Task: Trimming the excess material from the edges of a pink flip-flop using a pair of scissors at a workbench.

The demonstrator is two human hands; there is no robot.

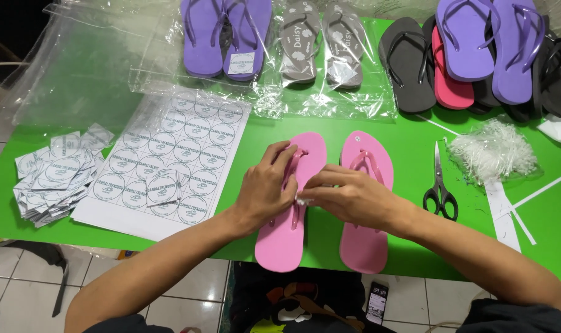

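L hand [265, 188] fingers curled on strap of left pink flip-flop [291, 203], near table edge | R hand [348, 194] pinching small white bit at strap | risk: sandal overhangs edge, hard tug cd tip it off

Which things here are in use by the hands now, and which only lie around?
In use: left hand, right hand, left pink flip-flop, small white bit.

Lying about: right pink flip-flop, scissors, sticker sheet, purple flip-flops, white fibre bundle.

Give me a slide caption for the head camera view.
Both hands, left and right, work a pink flip-flop strap on a green table.
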